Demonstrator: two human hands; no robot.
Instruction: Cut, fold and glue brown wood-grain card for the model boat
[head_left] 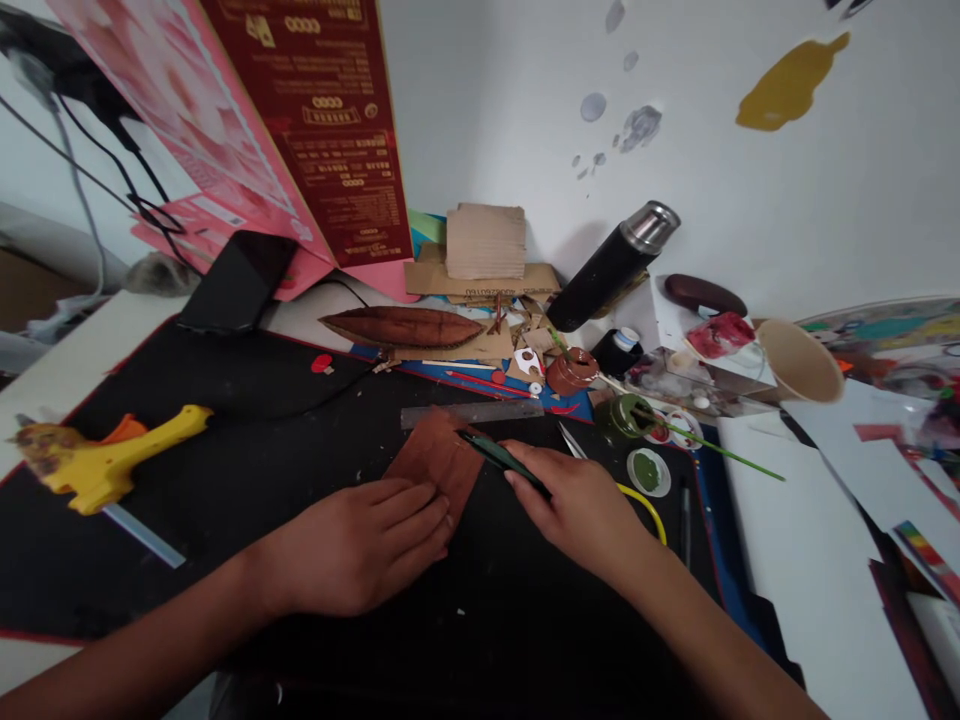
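Observation:
A flat brown piece of cardboard or thick paper (427, 445) lies on the black mat in front of me. My left hand (367, 545) covers its lower part, the fingers together and curved over it, holding it down. In my right hand (574, 500) is a dark green utility knife (499, 457), its tip pointing left at the upper right part of the brown piece. A clear ruler (487, 412) lies just behind that piece. Scissors (571, 440), partly hidden by my right hand, lie beyond it.
A yellow glue gun (112, 460) lies at left. Behind are a brown boat-shaped piece (405, 327), cardboard scraps (486, 242) and a tilted black flask (611, 268). Open paint jars, brown (572, 372) and green (624, 418), stand at right; a green-tipped stick (727, 455) juts out.

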